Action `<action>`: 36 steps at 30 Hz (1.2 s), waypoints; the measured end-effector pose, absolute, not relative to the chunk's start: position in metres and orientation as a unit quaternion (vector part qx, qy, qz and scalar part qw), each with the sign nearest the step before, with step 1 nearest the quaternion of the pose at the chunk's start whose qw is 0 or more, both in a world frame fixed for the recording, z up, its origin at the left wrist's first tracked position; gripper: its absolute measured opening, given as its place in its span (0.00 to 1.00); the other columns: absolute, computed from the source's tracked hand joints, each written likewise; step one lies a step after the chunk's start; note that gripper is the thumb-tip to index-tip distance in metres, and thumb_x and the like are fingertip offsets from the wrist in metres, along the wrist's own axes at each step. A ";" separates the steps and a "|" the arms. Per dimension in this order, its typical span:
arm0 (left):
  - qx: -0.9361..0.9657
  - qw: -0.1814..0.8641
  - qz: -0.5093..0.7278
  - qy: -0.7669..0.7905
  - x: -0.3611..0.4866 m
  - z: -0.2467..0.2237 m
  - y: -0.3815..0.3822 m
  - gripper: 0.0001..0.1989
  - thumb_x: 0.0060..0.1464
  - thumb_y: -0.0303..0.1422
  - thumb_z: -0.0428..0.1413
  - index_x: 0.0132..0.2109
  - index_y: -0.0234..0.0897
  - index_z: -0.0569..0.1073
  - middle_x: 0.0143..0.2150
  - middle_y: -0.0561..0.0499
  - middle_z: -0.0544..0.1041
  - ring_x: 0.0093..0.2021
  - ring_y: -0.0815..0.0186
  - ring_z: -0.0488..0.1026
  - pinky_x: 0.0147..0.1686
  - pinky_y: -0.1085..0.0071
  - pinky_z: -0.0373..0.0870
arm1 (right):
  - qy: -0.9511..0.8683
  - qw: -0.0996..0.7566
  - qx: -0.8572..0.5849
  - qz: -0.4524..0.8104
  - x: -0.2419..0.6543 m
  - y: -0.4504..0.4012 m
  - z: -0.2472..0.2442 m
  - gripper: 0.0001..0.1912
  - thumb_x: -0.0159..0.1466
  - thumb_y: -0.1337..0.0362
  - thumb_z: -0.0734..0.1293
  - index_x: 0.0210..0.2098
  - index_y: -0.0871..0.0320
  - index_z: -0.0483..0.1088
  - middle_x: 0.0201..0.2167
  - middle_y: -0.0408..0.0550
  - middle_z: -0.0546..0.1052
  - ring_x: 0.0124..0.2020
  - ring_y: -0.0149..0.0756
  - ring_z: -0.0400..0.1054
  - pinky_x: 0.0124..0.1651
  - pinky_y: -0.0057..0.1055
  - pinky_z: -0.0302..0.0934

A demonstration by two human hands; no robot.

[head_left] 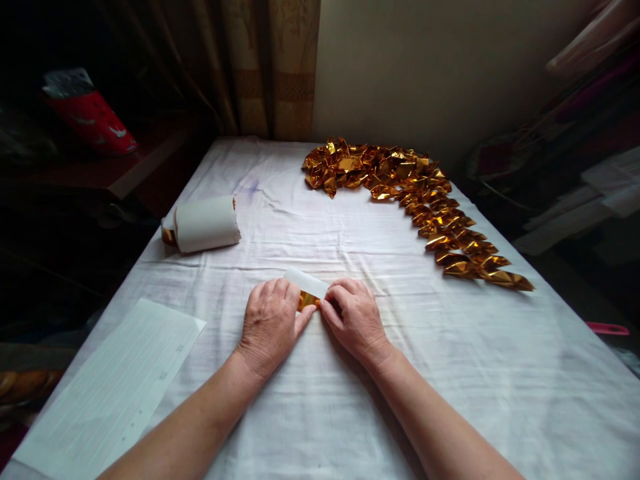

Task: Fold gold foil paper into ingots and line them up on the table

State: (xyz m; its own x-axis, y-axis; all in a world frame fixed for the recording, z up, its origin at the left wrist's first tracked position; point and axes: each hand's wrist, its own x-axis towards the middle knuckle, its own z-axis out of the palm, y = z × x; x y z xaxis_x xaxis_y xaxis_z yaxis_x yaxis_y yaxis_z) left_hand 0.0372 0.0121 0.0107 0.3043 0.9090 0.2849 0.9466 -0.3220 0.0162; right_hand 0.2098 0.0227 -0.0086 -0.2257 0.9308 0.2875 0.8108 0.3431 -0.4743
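A small gold-and-white sheet (306,283) is lying near the middle of the cloth-covered tabletop (350,400), between the two hands. Its far part is showing plain, pale and flat, with a straight edge slanting down toward the right; its near part is showing shiny golden foil, catching orange glints where the fingers are meeting it. The strip is looking narrow, and its ends are disappearing under the fingers, so its full outline is hidden.

The left hand (273,313) is pressing on the foil's left end, its thumb reaching along the near edge. The right hand (353,313) is pinching the right end between thumb and curled fingers. The hands are sitting close to each other, with the gold showing between them.

Beyond them, to the right, a curving chain of folded gold foil pieces (435,213) is gleaming, its pieces pointed and creased. A white roll (207,225) is lying on its side at the left, and a lined paper sheet (115,387) is resting flat beside the left forearm.
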 end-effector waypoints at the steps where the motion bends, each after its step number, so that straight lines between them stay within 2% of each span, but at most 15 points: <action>1: -0.803 0.077 -0.121 -0.578 0.038 0.011 0.012 0.14 0.57 0.44 0.57 0.37 0.37 0.70 0.37 0.46 0.72 0.41 0.55 0.69 0.42 0.59 0.64 | -0.774 0.266 -0.563 0.113 0.210 0.023 -0.008 0.05 0.63 0.64 0.68 0.30 0.56 0.70 0.37 0.47 0.75 0.42 0.40 0.65 0.46 0.36 0.54; 5: -0.798 0.080 -0.118 -0.585 0.040 0.012 0.011 0.14 0.57 0.43 0.58 0.37 0.36 0.70 0.37 0.45 0.72 0.41 0.54 0.69 0.45 0.58 0.64 | -0.771 0.264 -0.568 0.111 0.208 0.022 -0.008 0.05 0.63 0.64 0.67 0.30 0.55 0.70 0.37 0.47 0.75 0.41 0.40 0.65 0.46 0.36 0.54; 11: -0.795 0.088 -0.118 -0.589 0.042 0.011 0.010 0.15 0.58 0.44 0.56 0.38 0.34 0.71 0.38 0.43 0.73 0.42 0.52 0.69 0.55 0.51 0.60 | -0.765 0.249 -0.583 0.111 0.206 0.021 -0.007 0.06 0.62 0.61 0.69 0.31 0.55 0.70 0.37 0.47 0.74 0.41 0.41 0.64 0.46 0.37 0.52; 17: -0.791 0.082 -0.120 -0.594 0.042 0.009 0.010 0.15 0.56 0.43 0.58 0.40 0.34 0.71 0.40 0.43 0.74 0.43 0.52 0.69 0.58 0.47 0.57 | -0.764 0.273 -0.570 0.131 0.207 0.022 -0.009 0.01 0.63 0.66 0.67 0.35 0.54 0.71 0.38 0.46 0.75 0.43 0.41 0.65 0.44 0.36 0.52; 26: -0.786 0.081 -0.119 -0.602 0.042 0.009 0.008 0.14 0.56 0.42 0.57 0.41 0.34 0.72 0.41 0.42 0.74 0.44 0.51 0.69 0.60 0.44 0.55 | -0.778 0.304 -0.544 0.084 0.208 0.023 -0.018 0.09 0.65 0.73 0.62 0.37 0.55 0.72 0.38 0.47 0.76 0.42 0.39 0.65 0.42 0.35 0.53; 32: -0.786 0.093 -0.126 -0.598 0.042 0.007 0.009 0.14 0.58 0.42 0.56 0.40 0.34 0.72 0.40 0.42 0.75 0.44 0.52 0.70 0.60 0.45 0.56 | -0.830 0.292 -0.475 0.014 0.207 0.013 -0.009 0.09 0.67 0.68 0.62 0.41 0.54 0.74 0.38 0.48 0.76 0.40 0.38 0.65 0.43 0.34 0.55; 36: -0.791 0.077 -0.145 -0.589 0.038 0.006 0.010 0.09 0.58 0.37 0.56 0.40 0.35 0.72 0.40 0.43 0.76 0.44 0.53 0.71 0.61 0.44 0.56 | -0.840 0.261 -0.477 0.011 0.206 0.008 -0.006 0.09 0.66 0.67 0.63 0.42 0.54 0.75 0.37 0.48 0.75 0.38 0.38 0.65 0.42 0.34 0.56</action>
State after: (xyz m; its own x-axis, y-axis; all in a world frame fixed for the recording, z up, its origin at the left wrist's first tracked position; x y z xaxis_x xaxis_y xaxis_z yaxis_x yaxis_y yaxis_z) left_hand 0.0380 0.0100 0.0057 0.2648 0.9094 0.3207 0.9542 -0.2951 0.0490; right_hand 0.2058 0.0085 -0.0057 -0.4098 0.8058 0.4275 0.7946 0.5455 -0.2666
